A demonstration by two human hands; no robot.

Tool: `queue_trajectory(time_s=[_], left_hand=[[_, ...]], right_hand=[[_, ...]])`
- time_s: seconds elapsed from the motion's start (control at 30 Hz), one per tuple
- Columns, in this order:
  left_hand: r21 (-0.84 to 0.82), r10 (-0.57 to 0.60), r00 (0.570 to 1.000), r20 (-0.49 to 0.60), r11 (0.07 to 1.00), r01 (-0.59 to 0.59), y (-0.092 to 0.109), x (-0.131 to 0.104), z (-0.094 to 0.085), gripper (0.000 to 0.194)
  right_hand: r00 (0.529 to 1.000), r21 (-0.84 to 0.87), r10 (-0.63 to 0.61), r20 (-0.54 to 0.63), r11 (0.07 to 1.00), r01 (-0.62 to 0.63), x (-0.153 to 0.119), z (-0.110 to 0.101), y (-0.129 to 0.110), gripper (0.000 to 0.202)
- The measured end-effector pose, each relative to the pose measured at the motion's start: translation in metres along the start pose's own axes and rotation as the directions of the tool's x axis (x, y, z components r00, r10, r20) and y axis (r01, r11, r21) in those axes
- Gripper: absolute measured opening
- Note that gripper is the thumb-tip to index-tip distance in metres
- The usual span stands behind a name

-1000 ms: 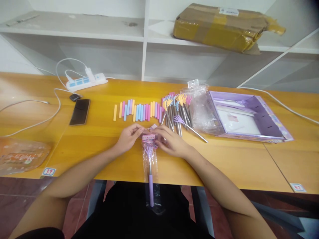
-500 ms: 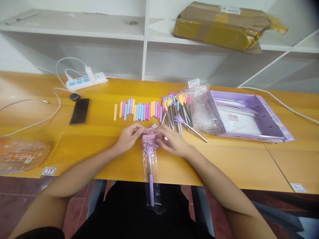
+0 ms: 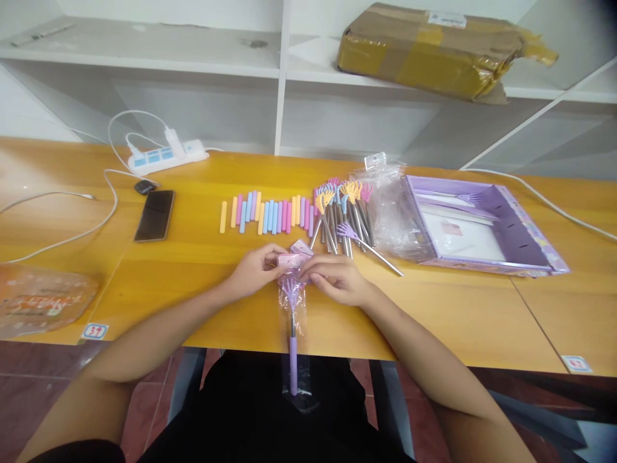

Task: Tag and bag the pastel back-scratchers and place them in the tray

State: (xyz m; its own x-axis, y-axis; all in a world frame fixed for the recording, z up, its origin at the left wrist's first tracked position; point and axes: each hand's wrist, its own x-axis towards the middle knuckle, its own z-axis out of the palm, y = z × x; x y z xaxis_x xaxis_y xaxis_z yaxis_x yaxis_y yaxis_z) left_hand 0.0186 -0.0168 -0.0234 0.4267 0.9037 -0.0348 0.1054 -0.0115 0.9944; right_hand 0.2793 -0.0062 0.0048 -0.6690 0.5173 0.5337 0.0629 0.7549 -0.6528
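A clear plastic bag [image 3: 301, 321] holds a purple hand-shaped scratcher [image 3: 293, 360] with a metal rod and purple handle, its lower end hanging past the table edge. My left hand [image 3: 258, 270] pinches the bag's top left, by a pink card [image 3: 289, 260]. At the top right, the fingers of my right hand [image 3: 335, 276] are closed on the bag. Behind my hands lie a row of coloured sleeves [image 3: 274, 217] and a pile of scratchers [image 3: 344, 212] with metal rods. One purple-headed scratcher [image 3: 378, 257] lies slantwise in front of the pile.
Clear bags [image 3: 393, 218] lie beside a purple box [image 3: 486, 260] on the right. At the left are a phone [image 3: 154, 216], a power strip [image 3: 168, 157], cables and an orange printed bag [image 3: 43, 299]. A taped carton [image 3: 419, 51] sits on the shelf.
My left hand has shifted slightly right and down, its fingers now at the bag's top left edge. The bag's top looks flatter, and the pink card shows more between my hands.
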Motion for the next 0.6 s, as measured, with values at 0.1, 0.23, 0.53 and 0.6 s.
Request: queue_trajectory(time_s=[0.1,0.23,0.53,0.6], left_hand=[[0.012,0.049,0.999,0.0,0.999,-0.049,-0.001,0.0,-0.001,0.032],[-0.005,0.09,0.995,0.031,0.996,-0.09,-0.003,0.002,-0.001,0.036],[-0.112,0.078,0.993,0.088,0.991,-0.068,0.0,0.0,0.001,0.037],[-0.093,0.081,0.994,0.07,0.993,-0.075,0.0,0.001,0.001,0.034]], right_hand=[[0.998,-0.027,-0.005,0.06,1.0,0.007,-0.001,0.001,0.002,0.025],[0.999,-0.118,0.019,-0.05,0.993,-0.025,-0.008,0.004,0.007,0.02],[0.998,-0.38,0.004,0.055,0.925,0.017,-0.005,0.001,0.012,0.027],[0.996,-0.387,-0.016,0.088,0.921,0.049,-0.005,0.001,0.012,0.028]])
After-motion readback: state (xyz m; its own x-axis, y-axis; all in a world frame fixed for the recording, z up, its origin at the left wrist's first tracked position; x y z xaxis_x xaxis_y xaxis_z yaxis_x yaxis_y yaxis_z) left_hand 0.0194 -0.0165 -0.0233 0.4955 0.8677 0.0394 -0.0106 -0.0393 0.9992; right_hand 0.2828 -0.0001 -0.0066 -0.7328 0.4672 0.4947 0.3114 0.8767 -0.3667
